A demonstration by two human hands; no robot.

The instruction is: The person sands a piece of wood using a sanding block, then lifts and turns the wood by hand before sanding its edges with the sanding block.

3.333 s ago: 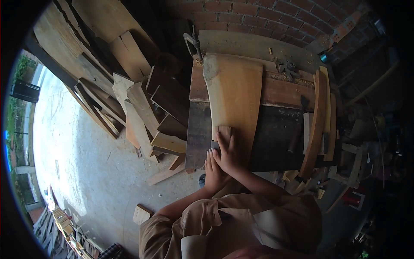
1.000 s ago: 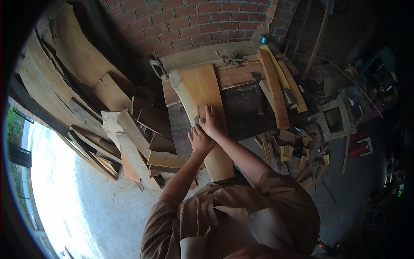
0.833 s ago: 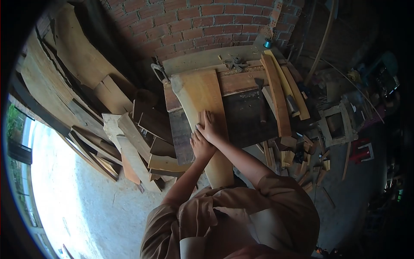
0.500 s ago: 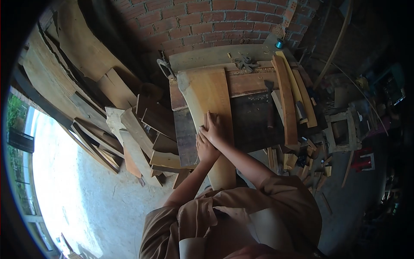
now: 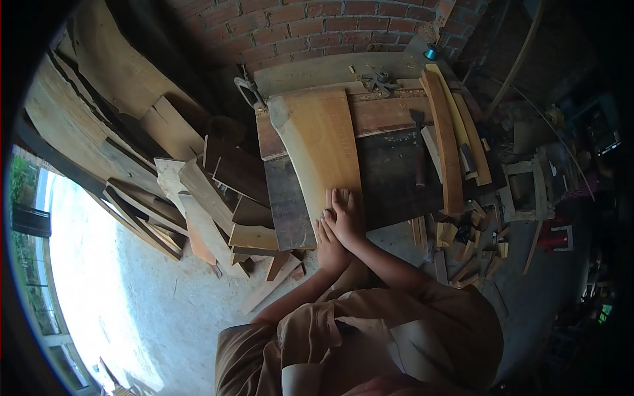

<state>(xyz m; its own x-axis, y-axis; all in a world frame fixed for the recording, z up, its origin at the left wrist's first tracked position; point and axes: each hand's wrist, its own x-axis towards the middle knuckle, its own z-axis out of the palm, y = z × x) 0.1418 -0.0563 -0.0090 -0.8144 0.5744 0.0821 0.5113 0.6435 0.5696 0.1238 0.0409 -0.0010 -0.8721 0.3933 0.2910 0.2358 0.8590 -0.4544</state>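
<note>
A wide, curved wooden board (image 5: pixel 323 142) lies lengthwise on the dark bench, its near end coming towards my body. My right hand (image 5: pixel 347 218) is closed over a small wooden block (image 5: pixel 338 195) pressed on the board's face; only the front of the block shows between its fingers. Crossed close behind it, my left hand (image 5: pixel 332 252) has its fingers pressed together at the board's left edge, touching the right thumb. It seems to bear on the rear of the same block, though that part is hidden.
On the bench (image 5: pixel 396 175), a chisel-like tool (image 5: pixel 419 148) and long wooden strips (image 5: pixel 444 142) lie to the right. A clamp (image 5: pixel 249 89) grips the back left corner. Planks (image 5: pixel 228 175) lean at left; offcuts (image 5: pixel 472 247) litter the floor at right. A brick wall stands behind.
Both hands, with the small block, have slid along the board towards my body. More of the board's far part shows. The view has shifted slightly.
</note>
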